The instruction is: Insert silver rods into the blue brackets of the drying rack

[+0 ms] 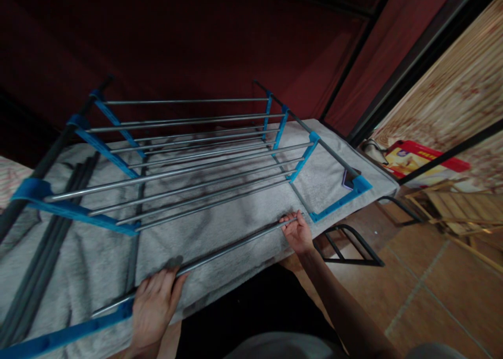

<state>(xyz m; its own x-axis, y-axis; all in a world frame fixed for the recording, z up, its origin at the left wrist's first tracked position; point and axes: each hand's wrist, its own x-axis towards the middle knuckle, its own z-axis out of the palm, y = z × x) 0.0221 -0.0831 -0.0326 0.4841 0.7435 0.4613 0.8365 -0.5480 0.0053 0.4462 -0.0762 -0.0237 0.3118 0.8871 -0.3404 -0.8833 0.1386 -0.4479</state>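
A long metal rod lies across both my hands, in front of a partly built rack. Around its left part my left hand is closed, right beside a blue plastic bracket. My right hand grips the rod near its right end, the fingers curled under it. That end is close to another blue bracket on the right side. Behind, the rack has several metal rods fixed between blue brackets on dark side tubes.
A grey blanket covers the surface under the rack. Loose dark tubes lie at the left. A phone-like object rests at the right. Beyond are a red and yellow box, a wooden folding item and a black metal frame.
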